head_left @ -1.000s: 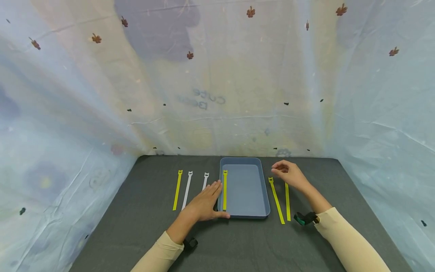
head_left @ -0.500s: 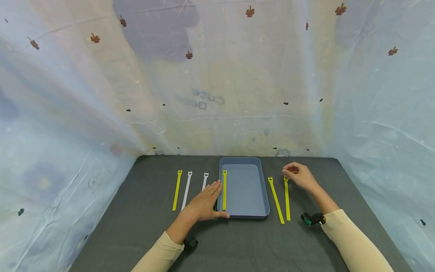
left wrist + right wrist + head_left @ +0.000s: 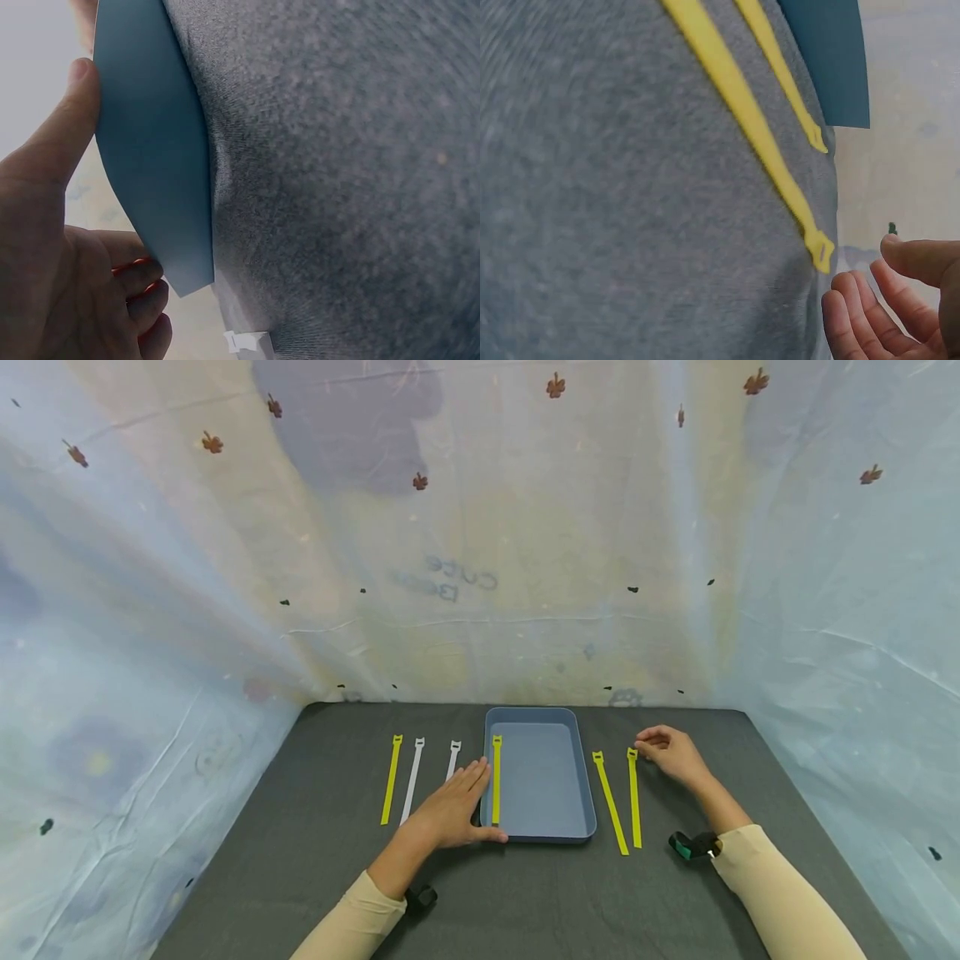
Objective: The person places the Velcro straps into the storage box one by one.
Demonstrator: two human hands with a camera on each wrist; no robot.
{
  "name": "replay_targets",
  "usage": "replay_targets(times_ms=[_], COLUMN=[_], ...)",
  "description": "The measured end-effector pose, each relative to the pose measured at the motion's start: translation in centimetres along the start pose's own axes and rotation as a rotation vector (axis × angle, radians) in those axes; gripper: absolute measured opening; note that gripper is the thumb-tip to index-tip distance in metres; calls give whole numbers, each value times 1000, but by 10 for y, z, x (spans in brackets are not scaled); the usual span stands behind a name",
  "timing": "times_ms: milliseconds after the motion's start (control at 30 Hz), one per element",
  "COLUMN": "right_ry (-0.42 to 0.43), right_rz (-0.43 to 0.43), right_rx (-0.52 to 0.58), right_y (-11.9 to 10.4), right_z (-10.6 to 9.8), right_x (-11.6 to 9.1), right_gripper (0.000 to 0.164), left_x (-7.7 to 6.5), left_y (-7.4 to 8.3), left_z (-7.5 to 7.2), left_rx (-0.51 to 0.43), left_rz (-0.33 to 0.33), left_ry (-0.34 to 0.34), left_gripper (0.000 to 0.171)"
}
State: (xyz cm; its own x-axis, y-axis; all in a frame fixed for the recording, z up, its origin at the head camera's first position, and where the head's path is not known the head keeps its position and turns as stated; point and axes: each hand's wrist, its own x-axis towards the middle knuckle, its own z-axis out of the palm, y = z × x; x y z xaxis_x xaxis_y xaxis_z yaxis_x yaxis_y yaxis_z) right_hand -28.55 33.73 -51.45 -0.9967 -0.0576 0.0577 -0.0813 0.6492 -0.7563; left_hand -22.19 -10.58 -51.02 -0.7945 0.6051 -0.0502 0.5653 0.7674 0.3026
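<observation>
A blue-grey tray (image 3: pixel 543 781) lies on the dark cloth with a yellow cable strap (image 3: pixel 497 785) along its left side. My left hand (image 3: pixel 453 810) rests against the tray's left side and near corner, fingers extended and thumb at the near rim; the left wrist view has the thumb (image 3: pixel 79 94) on the tray wall. My right hand (image 3: pixel 671 756) hovers by the slotted head of the outer right yellow strap (image 3: pixel 635 806), thumb and fingers loosely bent. In the right wrist view a gap shows between this hand (image 3: pixel 900 300) and the strap head (image 3: pixel 822 251).
Another yellow strap (image 3: pixel 612 810) lies slanted between the tray and the outer one. Left of the tray are two white straps, one (image 3: pixel 412 781) whole and one (image 3: pixel 453 758) partly behind my left hand, plus a yellow strap (image 3: pixel 392 781). A patterned curtain (image 3: pixel 480 652) encloses the table.
My right hand has shifted right and slightly nearer, from above the inner yellow strap to beside the head of the outer one. The left hand, tray and straps stay put.
</observation>
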Motion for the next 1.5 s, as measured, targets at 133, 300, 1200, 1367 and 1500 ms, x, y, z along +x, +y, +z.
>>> replay_targets(times_ms=[133,300,1200,1367,1500], right_ry=[4,13,4,-13,-22], right_rz=[19,36,65,55,44], right_rx=[-22,-28,-32,-34,-50], right_y=[4,10,14,12,11], right_z=[2,3,13,14,13], right_x=[-1,-1,-2,-2,0], right_gripper=[29,31,34,36,35], left_x=[-1,-1,0,0,-1], left_y=[3,5,4,4,5], left_z=[-4,-6,-4,-3,-4], left_rx=[0,12,8,9,11], left_rz=[-10,-18,-28,-30,-23], left_ry=[-16,-23,-30,-29,-26], left_gripper=[119,120,121,121,121])
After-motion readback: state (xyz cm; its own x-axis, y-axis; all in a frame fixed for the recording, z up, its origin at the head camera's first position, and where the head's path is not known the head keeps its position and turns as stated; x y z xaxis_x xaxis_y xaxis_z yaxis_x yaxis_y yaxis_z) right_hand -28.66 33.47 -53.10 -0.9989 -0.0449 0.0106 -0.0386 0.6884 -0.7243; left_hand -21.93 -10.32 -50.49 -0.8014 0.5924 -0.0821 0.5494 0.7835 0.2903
